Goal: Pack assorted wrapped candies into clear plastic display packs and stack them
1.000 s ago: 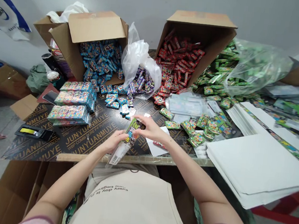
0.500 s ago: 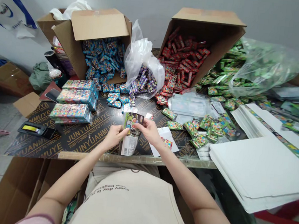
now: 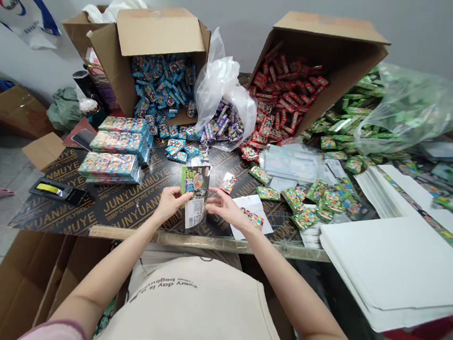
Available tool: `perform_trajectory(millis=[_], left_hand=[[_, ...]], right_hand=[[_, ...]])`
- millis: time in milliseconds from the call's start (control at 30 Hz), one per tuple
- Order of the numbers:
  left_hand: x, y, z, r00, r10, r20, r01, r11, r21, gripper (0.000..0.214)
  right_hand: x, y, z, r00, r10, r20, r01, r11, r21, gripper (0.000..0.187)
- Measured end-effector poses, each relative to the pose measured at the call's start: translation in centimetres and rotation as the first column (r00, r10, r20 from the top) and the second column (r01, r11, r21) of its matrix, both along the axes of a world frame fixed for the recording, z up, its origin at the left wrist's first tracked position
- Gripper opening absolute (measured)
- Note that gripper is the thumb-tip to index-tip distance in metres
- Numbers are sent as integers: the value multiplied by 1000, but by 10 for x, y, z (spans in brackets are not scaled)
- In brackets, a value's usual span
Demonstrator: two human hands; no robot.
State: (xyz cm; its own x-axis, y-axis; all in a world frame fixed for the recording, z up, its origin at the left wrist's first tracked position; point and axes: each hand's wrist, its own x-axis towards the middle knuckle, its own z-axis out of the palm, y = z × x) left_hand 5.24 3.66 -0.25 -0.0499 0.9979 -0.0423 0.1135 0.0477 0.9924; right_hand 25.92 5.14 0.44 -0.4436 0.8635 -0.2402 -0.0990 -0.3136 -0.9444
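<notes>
My left hand point(image 3: 171, 203) pinches the left side of a black and green printed packet point(image 3: 196, 210), its thumb lying on the front. The packet stands tilted over the near part of the table, with a pale text panel low on its face. At its right edge is my right hand point(image 3: 225, 208), fingers apart beside the packet; whether they touch it I cannot tell. A small red sachet point(image 3: 228, 182) lies just beyond my right hand. A white paper sheet point(image 3: 240, 232) with a colourful sachet on it lies partly under my right wrist.
Behind are a carton of blue sachets point(image 3: 161, 35), a plastic bag of purple ones point(image 3: 219, 78) and a carton of red ones point(image 3: 332, 28). Stacked packs point(image 3: 110, 164) and a tape dispenser point(image 3: 58, 191) lie left. Green sachets point(image 3: 304, 218) and white card sheets point(image 3: 394, 255) lie right.
My right thumb has come off the packet's front, and the right fingers have moved to its right edge and spread. The packet has shifted slightly left, still in my left hand.
</notes>
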Motion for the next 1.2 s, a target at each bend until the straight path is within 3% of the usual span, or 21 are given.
perform_trajectory(millis=[67,133,267,367,433,567,733,833,933,1033,1100,1200], left_hand=[[4,-2,1,1000,-14,-21,14,1000,22,43],[8,-1,4,1000,6,-24,-5,999,44,45],[9,3,9,987,162,-24,-159,983,90,52],[5,2,10,998,-12,60,12,1000,-6,36],[3,0,8,978,-132,162,145,987,-73,33],[-1,-2,1,968,-54,244,81,991,-103,38],[-2,-5,-14,962,-112,247,142,984,-106,42],[2,-10,-19,951,-212,226,237,967,-92,44],[13,-15,-13,951,-236,199,258,961,-95,43],[30,-16,8,935,4,354,31,995,-91,47],[40,-13,25,832,177,525,-120,983,-142,44],[46,-6,42,718,288,634,-183,957,-227,36]], right_hand=[[-7,2,2,996,-87,2,86,995,49,47],[-14,3,6,995,-98,0,98,990,97,40],[-21,6,11,996,-89,27,82,980,180,26],[-17,11,11,991,-130,37,121,974,193,20],[-13,13,9,998,-65,10,63,988,141,25],[-6,7,-4,978,200,-53,-200,980,-1,46],[0,1,-12,983,186,1,-186,983,16,47],[-2,9,7,998,-22,-60,29,993,113,58],[-12,15,33,947,-278,-158,302,941,150,45],[-32,10,46,890,-419,-178,444,886,132,36],[-45,0,46,862,-475,-180,499,858,127,36],[-58,-12,41,814,-550,-187,574,811,115,43]])
